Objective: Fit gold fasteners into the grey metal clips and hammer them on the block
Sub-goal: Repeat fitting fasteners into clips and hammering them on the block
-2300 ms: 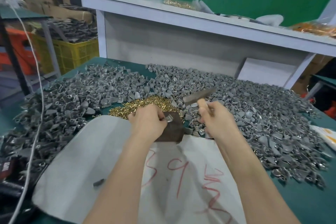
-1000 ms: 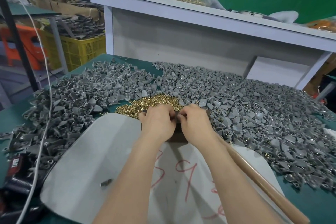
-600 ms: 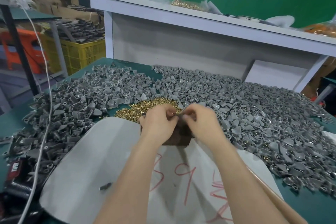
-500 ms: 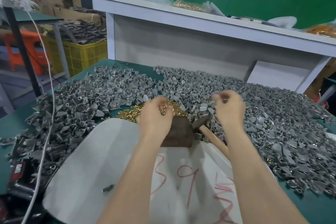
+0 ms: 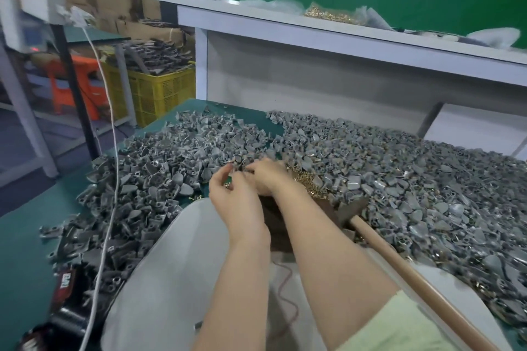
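mid-frame the right hand (image 5: 268,177) pinches a grey clip (image 5: 238,167), probably light, stiff, slick, best held by its edges; whether the curled left hand (image 5: 235,199) holds anything is unclear.

One wide-angle camera is mounted on my head, facing forward and down along my forearms. My left hand (image 5: 236,202) and right hand (image 5: 266,178) sit close, near frame centre; the table (image 5: 22,251) spreads below, the shelf (image 5: 313,28) above.
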